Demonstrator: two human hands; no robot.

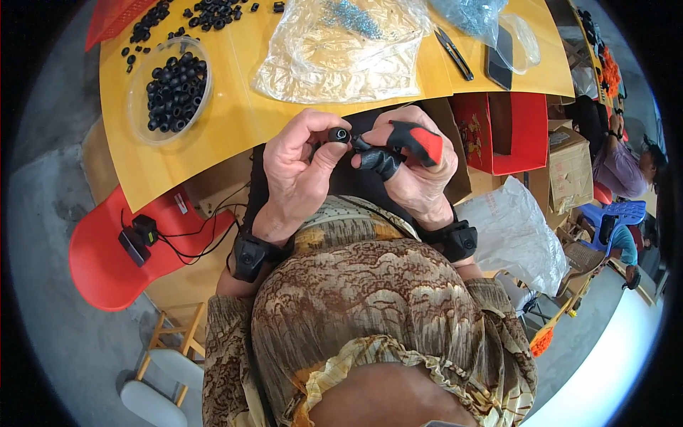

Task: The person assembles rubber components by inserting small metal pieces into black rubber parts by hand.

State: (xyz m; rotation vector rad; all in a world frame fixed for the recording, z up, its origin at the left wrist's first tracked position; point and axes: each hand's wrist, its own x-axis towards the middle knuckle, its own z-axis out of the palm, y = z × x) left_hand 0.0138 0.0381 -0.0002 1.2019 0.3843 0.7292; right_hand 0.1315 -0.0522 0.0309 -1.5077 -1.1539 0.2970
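Between thumb and forefinger, my left hand pinches a small black cylindrical part. A shiny ring shows inside its round opening, which faces up. Close beside it, my right hand is closed, its fingertips nearly touching the part. Black finger covers and a black-and-red cover sit on some right-hand fingers. Whatever those fingertips hold is hidden. Both hands are above my lap, just before the table's near edge.
On the yellow table stands a clear round tub of black parts, with more parts scattered behind. A clear plastic bag holds small bluish pieces. Tweezers and a phone lie right; a red box sits below.
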